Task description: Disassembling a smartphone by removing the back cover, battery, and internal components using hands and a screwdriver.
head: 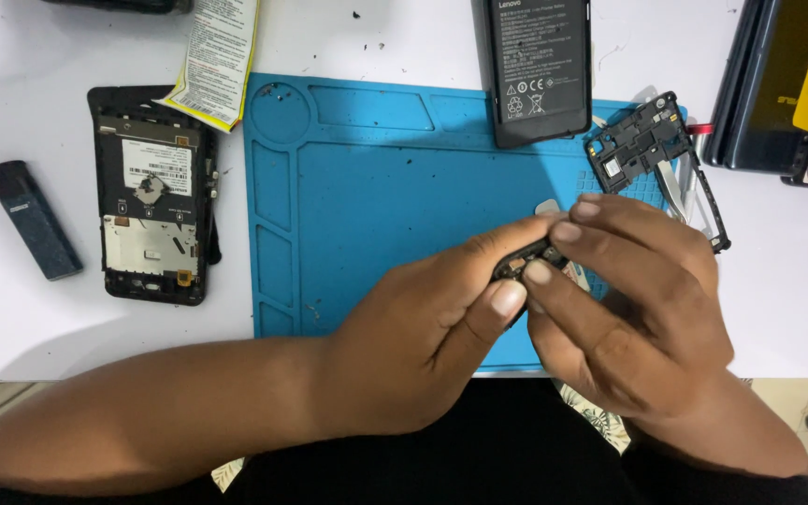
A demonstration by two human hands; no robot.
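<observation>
Both my hands meet over the lower right of a blue repair mat [376, 187]. Between them is a small black phone part [527, 256] with tiny metal bits on it. My left hand [432, 323] pinches it from the left with thumb and forefinger. My right hand [628, 299] grips it from the right, fingers curled over its top. Most of the part is hidden by my fingers.
An opened black phone body [151, 196] lies left of the mat, a dark oblong case [32, 220] beyond it. A black battery [540, 65] rests on the mat's top edge, a black inner frame [652, 150] to its right. Stacked dark phones [783, 84] sit at the top right, a yellow-edged leaflet [217, 56] at the top left.
</observation>
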